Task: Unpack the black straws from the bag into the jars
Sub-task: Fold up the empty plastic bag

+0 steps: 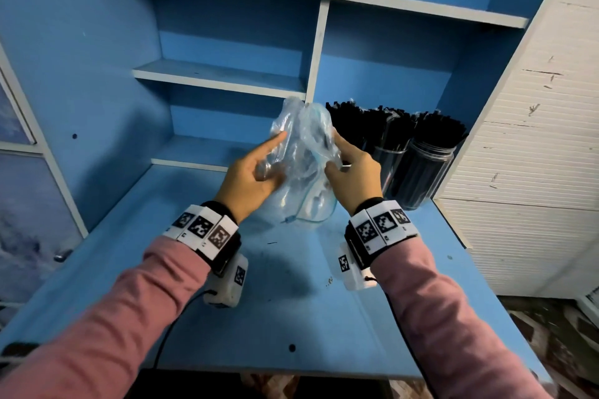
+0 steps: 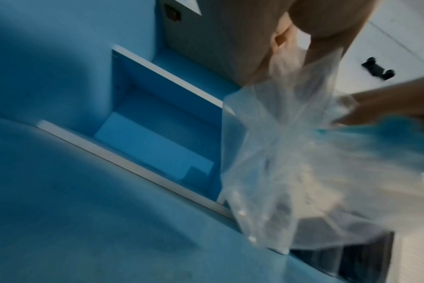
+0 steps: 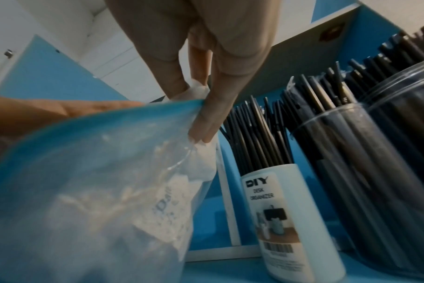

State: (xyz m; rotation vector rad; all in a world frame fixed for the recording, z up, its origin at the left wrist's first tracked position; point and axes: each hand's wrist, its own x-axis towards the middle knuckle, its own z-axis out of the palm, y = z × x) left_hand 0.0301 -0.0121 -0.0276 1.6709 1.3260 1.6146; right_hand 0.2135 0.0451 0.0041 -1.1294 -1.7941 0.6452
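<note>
A crumpled clear plastic zip bag point(image 1: 303, 155) hangs above the blue desk, and I see no straws in it. My left hand point(image 1: 256, 172) grips its left side, forefinger stretched along the plastic. My right hand point(image 1: 348, 162) pinches its right edge; the right wrist view shows the fingers point(image 3: 203, 122) clamped on the bag point(image 3: 90, 191) at its blue zip strip. In the left wrist view the bag point(image 2: 291, 162) dangles from the fingers. Black straws point(image 1: 382, 126) stand packed in clear jars point(image 1: 424, 168) just right of my right hand. A white DIY organiser tub point(image 3: 288, 216) also holds straws.
The blue desk top point(image 1: 259, 301) stretches in front of me. Blue shelves point(image 1: 220, 78) with white edges rise behind the bag. A white ribbed cabinet point(image 1: 525, 139) stands to the right of the jars.
</note>
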